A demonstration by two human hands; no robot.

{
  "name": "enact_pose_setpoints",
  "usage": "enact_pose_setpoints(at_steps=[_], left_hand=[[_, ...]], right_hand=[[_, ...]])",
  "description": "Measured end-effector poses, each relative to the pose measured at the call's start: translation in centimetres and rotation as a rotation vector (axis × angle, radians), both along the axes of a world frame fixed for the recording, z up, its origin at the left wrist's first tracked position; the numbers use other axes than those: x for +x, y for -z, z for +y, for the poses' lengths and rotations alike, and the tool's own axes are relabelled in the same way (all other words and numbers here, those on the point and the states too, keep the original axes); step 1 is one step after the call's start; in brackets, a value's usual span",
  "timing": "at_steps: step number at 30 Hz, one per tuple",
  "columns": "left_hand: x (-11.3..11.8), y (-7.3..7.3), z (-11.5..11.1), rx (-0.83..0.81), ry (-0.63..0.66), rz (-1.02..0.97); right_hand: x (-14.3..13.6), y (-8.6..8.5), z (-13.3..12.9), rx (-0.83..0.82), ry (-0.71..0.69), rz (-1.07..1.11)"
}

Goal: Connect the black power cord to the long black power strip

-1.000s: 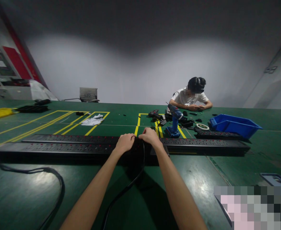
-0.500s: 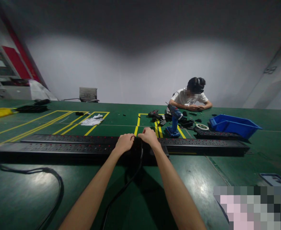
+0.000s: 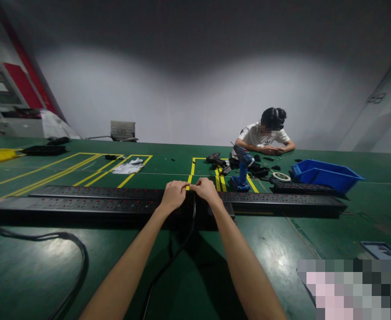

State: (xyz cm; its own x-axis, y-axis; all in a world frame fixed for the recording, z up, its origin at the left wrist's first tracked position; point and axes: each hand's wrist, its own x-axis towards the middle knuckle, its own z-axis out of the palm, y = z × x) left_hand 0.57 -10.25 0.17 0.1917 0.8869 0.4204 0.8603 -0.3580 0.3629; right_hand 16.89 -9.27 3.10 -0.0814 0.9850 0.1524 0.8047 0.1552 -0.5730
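Two long black power strips [image 3: 92,206] with rows of sockets and small red dots lie one behind the other across the table. Over the right end of the nearer strip my left hand [image 3: 174,195] is closed, its fingertips meeting those of my right hand; what it grips is hidden. My right hand [image 3: 207,192], also closed, pinches at the top of a black cable [image 3: 193,218]. That cable runs down between my forearms toward the front edge. Behind lies the second power strip [image 3: 282,202], reaching farther right.
A blue cordless drill [image 3: 241,171] stands behind the strips, near small black parts and a tape roll [image 3: 281,177]. Right of it is a blue bin [image 3: 325,174]. A person [image 3: 265,133] sits across the table. Another cable [image 3: 78,249] loops at left; white paper [image 3: 128,168] lies farther back.
Both hands have shifted slightly, with the fingertips now touching above the strip. The cable's upper end has moved a little to the left.
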Motion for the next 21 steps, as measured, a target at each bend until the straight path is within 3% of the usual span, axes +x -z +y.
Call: enact_pose_setpoints(at_steps=[3,7,11,14,17,21], left_hand=[[0.2,-1.1,-0.1,0.004,0.042,-0.170],[0.6,-3.3,-1.1,-0.166,0.127,-0.245],[1.1,-5.1,-3.1,-0.383,0.110,-0.106],[1.8,-5.9,-4.5,-0.505,0.147,0.102],[2.7,-6.5,-5.5,-0.505,0.118,0.232],[3.4,-7.1,-5.9,-0.476,0.080,0.281]], right_hand=[[0.4,0.0,0.3,-0.023,-0.036,0.029],[1.3,0.5,1.1,-0.100,-0.091,0.082],[1.7,0.9,1.6,-0.111,-0.099,0.093],[1.8,0.7,1.2,-0.102,-0.008,0.001],[2.1,0.3,0.7,-0.119,0.055,-0.079],[2.6,0.1,0.4,-0.253,-0.007,-0.016]])
